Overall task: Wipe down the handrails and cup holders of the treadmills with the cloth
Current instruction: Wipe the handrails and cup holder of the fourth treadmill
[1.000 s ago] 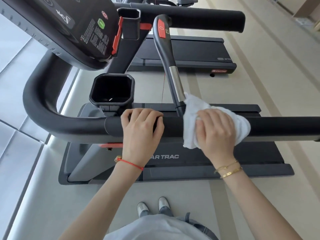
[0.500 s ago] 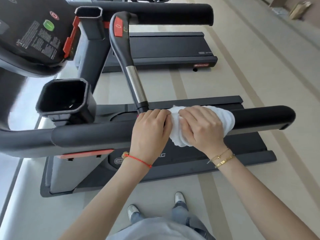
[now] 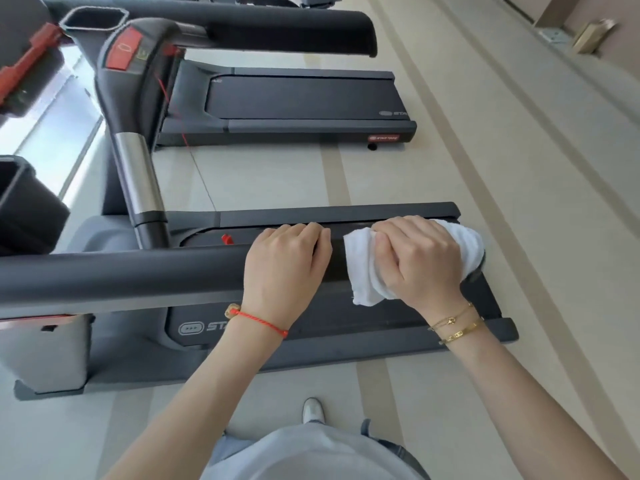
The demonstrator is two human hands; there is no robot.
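- The cup holder sits at the far left edge, dark and open-topped, well apart from both hands; a second one shows up top. Neither looks attended to at this moment, so I judge that part of the job remains.
- The near handrail runs left to right across the view. A second ago the cloth sat near the upright grip's base; now it has travelled to the rail's free end, so this rail's length seems nearly covered.
- The left hand has slid rightward along the rail too. It is curled over the top of the bar, fingers folded down the far side, holding only the rail, apparently steadying.
- There is a short gap of bare rail between the two hands.
- The right hand is closed firmly around the white cloth, which wraps the rail's end; a loose corner hangs below toward the person.
- Likely next: finish the end cap, then move to the far handrail or the cup holders.
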